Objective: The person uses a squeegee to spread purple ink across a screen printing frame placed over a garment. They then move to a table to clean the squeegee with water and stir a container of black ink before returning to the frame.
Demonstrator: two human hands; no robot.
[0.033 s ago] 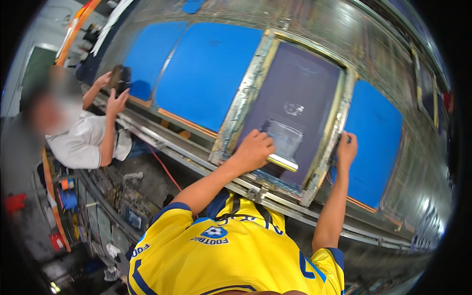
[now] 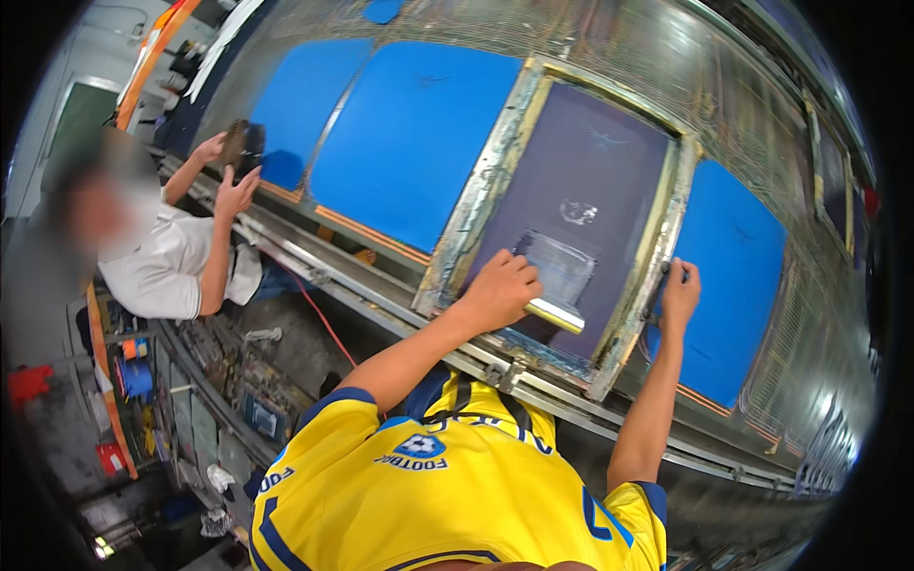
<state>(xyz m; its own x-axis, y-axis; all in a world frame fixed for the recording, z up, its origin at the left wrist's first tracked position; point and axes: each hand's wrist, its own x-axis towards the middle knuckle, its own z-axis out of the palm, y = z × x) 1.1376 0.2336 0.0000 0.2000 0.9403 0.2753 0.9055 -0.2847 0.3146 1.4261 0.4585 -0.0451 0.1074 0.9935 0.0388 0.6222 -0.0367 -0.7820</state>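
Note:
A screen-printing frame [image 2: 476, 190] with a dark purple mesh lies over the long table in front of me. My left hand [image 2: 505, 288] is closed round the end of a squeegee [image 2: 556, 315], which rests low on the mesh and has a pale yellowish edge. Just above it, a greyish translucent patch [image 2: 562, 262] marks the mesh, with a small white round design [image 2: 578, 211] farther up. At the frame's right side, my right hand [image 2: 680, 295] has its fingers curled against the outer edge. Part of its grip is hidden.
Blue panels [image 2: 414, 143] lie left of the frame, and another blue panel [image 2: 728, 276] lies to its right. A metal rail [image 2: 381, 309] runs along the near table edge. On the left, a co-worker [image 2: 162, 257] holds a dark block-like object [image 2: 244, 147] over the table.
The whole view has shifted slightly, so the table and frame sit a little farther right. Both hands keep about the same places on the squeegee and frame.

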